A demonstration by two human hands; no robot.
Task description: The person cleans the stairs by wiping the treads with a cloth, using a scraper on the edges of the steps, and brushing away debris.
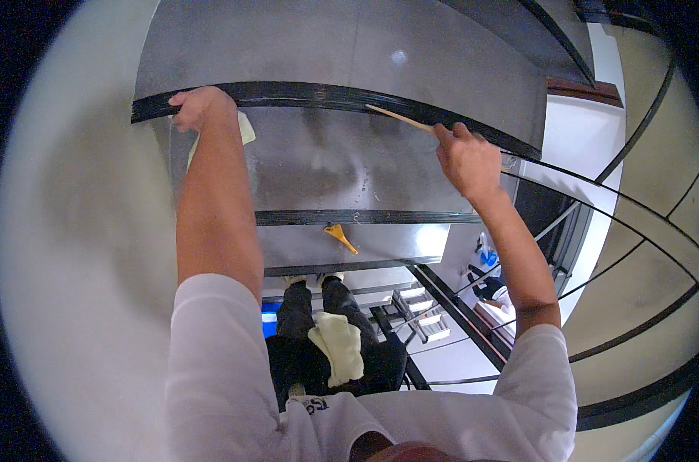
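Observation:
At the left end of a black ribbed stair edge [303,95], my left hand [202,108] is curled against the strip. A pale yellow cloth [246,128] shows on both sides of that wrist, seemingly gripped in the hand; the forearm covers much of it. My right hand [470,160] is closed around a thin light wooden stick [399,118], whose far tip meets the same ribbed strip near its middle. Small wet-looking marks and bits lie on the grey tread [311,169] below. An orange scraper-like tool [339,238] rests on a lower step.
Another pale yellow cloth [339,348] hangs at my waist. A curved black metal railing [634,242] runs along the right, and a plain wall [95,200] stands at the left. Below are a stepladder [423,312], a blue object [270,318] and another person [494,291].

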